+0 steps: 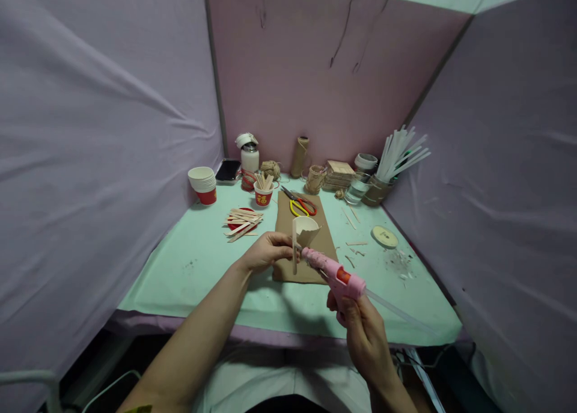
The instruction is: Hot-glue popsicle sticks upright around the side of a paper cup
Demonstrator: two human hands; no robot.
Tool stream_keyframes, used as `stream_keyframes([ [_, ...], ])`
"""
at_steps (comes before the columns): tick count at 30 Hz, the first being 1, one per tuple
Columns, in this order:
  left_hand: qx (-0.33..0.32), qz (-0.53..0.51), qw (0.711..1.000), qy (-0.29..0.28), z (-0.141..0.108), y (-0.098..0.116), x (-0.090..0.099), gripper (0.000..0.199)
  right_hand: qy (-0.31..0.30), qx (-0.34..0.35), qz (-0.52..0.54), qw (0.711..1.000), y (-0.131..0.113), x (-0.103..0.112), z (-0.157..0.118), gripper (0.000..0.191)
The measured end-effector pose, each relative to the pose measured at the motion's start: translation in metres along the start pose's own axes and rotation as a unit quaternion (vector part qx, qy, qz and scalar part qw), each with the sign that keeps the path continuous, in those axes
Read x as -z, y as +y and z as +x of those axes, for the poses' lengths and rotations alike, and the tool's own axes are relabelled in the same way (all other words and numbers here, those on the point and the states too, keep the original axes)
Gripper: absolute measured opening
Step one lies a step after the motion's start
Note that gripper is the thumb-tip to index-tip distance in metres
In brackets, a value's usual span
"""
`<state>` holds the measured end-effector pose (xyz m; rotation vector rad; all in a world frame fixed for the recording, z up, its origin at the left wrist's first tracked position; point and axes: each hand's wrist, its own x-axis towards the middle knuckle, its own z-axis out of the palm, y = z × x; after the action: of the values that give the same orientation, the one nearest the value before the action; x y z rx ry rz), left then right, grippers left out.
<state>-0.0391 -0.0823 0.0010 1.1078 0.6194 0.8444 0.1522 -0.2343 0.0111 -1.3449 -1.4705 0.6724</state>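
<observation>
My left hand (274, 250) is closed around a small white paper cup (306, 224) tilted above the brown board. A flat wooden craft stick (294, 250) stands upright against the cup's near left side, by my fingertips. Brown paper or card (308, 237) covers part of the cup; its far side is hidden. My right hand (363, 329) grips a pink hot glue gun (333, 270) by its handle. Its nozzle points left and meets the area beside the stick and cup; whether it touches is unclear. A clear glue stick (396, 309) sticks out of the gun's rear.
Scissors (298, 204) lie on the brown board (283, 269). Craft sticks (243, 222) are piled on the left, near stacked cups (202, 184). Twine, jars and a holder of glue sticks (401, 154) line the back. A round lid (384, 237) and scraps lie right. Fabric walls enclose the table.
</observation>
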Motion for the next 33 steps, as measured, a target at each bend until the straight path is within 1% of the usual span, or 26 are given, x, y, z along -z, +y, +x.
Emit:
stream_keyframes([
  [5,0.006,-0.034,0.999,0.024,-0.0004,0.0028,-0.0009,0.027,-0.010,-0.006,0.013,1.000,-0.0019,0.0004,-0.0010,0.040],
  [9,0.004,-0.050,0.998,0.042,-0.0001,0.0042,-0.0012,0.027,-0.025,-0.025,0.036,0.999,-0.0020,-0.0009,-0.0014,0.038],
  [16,0.000,-0.052,0.998,0.030,-0.0001,0.0048,-0.0023,0.027,-0.027,-0.035,0.042,0.998,-0.0048,-0.0019,-0.0010,0.041],
  [27,-0.014,-0.050,0.997,0.055,-0.0008,0.0066,-0.0012,0.029,-0.031,-0.025,0.041,0.998,-0.0018,-0.0028,-0.0034,0.039],
  [33,-0.010,-0.060,0.997,0.052,-0.0003,0.0064,-0.0009,0.029,-0.024,-0.021,0.029,0.999,-0.0056,-0.0014,-0.0020,0.040],
])
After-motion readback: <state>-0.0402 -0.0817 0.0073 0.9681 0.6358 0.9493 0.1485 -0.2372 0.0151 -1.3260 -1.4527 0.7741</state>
